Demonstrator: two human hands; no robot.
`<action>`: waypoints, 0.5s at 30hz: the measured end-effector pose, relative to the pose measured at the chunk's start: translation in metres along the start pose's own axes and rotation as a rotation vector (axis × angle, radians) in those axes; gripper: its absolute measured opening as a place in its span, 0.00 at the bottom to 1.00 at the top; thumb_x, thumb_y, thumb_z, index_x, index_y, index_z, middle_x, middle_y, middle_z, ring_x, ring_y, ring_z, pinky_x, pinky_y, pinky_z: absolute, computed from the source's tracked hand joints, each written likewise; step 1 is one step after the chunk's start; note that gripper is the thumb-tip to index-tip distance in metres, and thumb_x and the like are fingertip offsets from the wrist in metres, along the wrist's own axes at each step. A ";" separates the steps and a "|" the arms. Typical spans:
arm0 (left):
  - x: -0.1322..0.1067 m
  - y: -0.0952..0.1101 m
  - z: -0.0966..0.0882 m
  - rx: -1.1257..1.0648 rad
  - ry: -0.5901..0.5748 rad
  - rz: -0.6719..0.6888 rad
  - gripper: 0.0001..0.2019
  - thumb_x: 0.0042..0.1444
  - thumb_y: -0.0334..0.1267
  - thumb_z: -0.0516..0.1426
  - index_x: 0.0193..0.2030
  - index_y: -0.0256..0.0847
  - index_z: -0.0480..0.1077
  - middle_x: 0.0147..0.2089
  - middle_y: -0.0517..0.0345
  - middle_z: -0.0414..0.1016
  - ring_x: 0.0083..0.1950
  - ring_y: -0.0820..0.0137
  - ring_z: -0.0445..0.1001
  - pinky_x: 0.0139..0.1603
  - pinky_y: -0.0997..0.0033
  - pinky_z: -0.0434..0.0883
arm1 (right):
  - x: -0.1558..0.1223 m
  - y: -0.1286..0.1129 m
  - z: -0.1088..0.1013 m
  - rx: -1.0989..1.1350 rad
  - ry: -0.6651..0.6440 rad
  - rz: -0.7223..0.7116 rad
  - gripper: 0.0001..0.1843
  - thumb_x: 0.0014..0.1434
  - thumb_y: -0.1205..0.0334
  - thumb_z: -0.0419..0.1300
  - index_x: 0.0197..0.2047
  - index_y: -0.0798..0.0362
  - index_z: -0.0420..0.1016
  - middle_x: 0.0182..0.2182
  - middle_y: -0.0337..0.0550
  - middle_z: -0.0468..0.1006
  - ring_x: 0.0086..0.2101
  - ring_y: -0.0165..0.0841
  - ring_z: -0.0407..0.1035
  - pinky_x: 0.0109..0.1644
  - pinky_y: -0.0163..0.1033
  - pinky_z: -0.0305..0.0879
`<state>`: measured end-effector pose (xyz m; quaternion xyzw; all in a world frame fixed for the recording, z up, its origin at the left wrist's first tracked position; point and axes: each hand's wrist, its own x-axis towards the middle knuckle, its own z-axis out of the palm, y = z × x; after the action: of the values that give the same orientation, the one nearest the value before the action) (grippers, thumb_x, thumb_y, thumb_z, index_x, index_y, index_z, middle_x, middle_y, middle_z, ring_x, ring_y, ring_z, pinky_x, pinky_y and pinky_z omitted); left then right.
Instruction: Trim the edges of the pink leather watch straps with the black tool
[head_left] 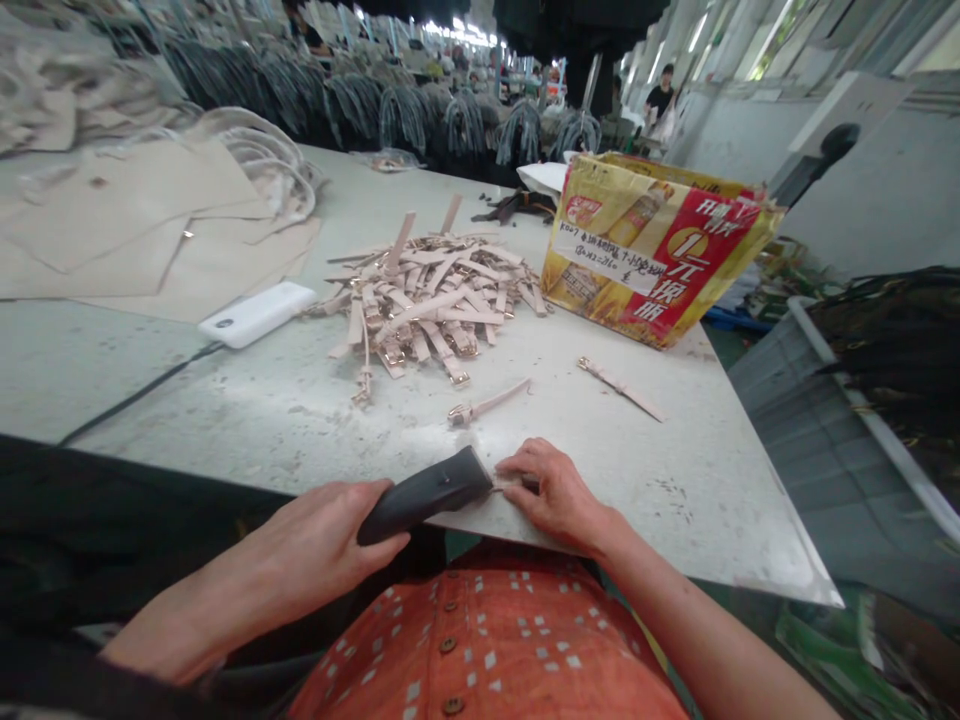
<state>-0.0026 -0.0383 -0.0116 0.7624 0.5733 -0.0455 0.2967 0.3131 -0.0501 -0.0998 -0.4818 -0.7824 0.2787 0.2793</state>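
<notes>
My left hand (341, 520) is wrapped round a dark grey handheld tool (427, 495), shaped like a hair clipper, with its wide end pointing right. At that end, over the table's front edge, my right hand (555, 490) pinches a small thing, mostly hidden by the fingers; a thin pale bit shows beside the tool. Just beyond my hands lies a single pale strap with a buckle (491, 402). Another strap (619, 388) rests farther right. Behind them is a heap of pale buckled straps (435, 300).
A yellow and red carton (660, 250) stands at the table's back right. On the left lie a white power bank (259, 314) with a dark cable and pale flat panels (127, 220). A grey bin (847, 420) stands beyond the table's right edge. Garments hang behind.
</notes>
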 end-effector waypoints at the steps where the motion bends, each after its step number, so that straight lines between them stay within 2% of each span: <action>1: 0.002 0.001 -0.001 0.004 -0.029 0.008 0.16 0.58 0.54 0.58 0.38 0.49 0.84 0.37 0.55 0.92 0.39 0.54 0.90 0.41 0.61 0.76 | 0.001 0.000 0.000 -0.004 -0.003 0.004 0.14 0.67 0.74 0.75 0.51 0.48 0.94 0.42 0.46 0.85 0.46 0.41 0.78 0.53 0.45 0.74; 4: 0.006 -0.004 -0.002 -0.006 -0.042 -0.001 0.19 0.58 0.56 0.58 0.41 0.48 0.85 0.39 0.52 0.92 0.41 0.52 0.90 0.43 0.59 0.77 | 0.003 0.000 0.004 -0.036 0.006 -0.004 0.08 0.70 0.68 0.76 0.50 0.47 0.95 0.41 0.46 0.85 0.44 0.41 0.78 0.50 0.44 0.73; 7: 0.005 -0.015 -0.003 -0.029 -0.030 -0.037 0.20 0.57 0.58 0.60 0.39 0.47 0.85 0.38 0.51 0.92 0.40 0.51 0.89 0.42 0.58 0.76 | 0.004 0.001 0.010 -0.111 0.044 -0.059 0.04 0.73 0.62 0.77 0.49 0.47 0.96 0.42 0.48 0.86 0.45 0.42 0.78 0.50 0.45 0.71; 10: 0.004 -0.023 -0.003 -0.032 -0.005 -0.016 0.19 0.58 0.58 0.60 0.39 0.47 0.85 0.36 0.55 0.91 0.39 0.53 0.88 0.41 0.61 0.75 | 0.005 -0.001 0.013 -0.170 0.065 -0.096 0.02 0.73 0.63 0.77 0.47 0.47 0.95 0.43 0.49 0.87 0.46 0.43 0.78 0.51 0.47 0.68; 15: 0.007 -0.022 -0.001 -0.023 -0.013 -0.011 0.19 0.58 0.59 0.60 0.37 0.48 0.83 0.33 0.57 0.89 0.36 0.57 0.86 0.38 0.63 0.72 | 0.013 -0.008 0.009 -0.144 -0.013 -0.004 0.06 0.72 0.67 0.76 0.41 0.48 0.92 0.39 0.45 0.86 0.46 0.43 0.76 0.53 0.47 0.63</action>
<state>-0.0207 -0.0283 -0.0225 0.7553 0.5761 -0.0457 0.3090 0.2973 -0.0424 -0.0981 -0.4973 -0.8033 0.2242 0.2392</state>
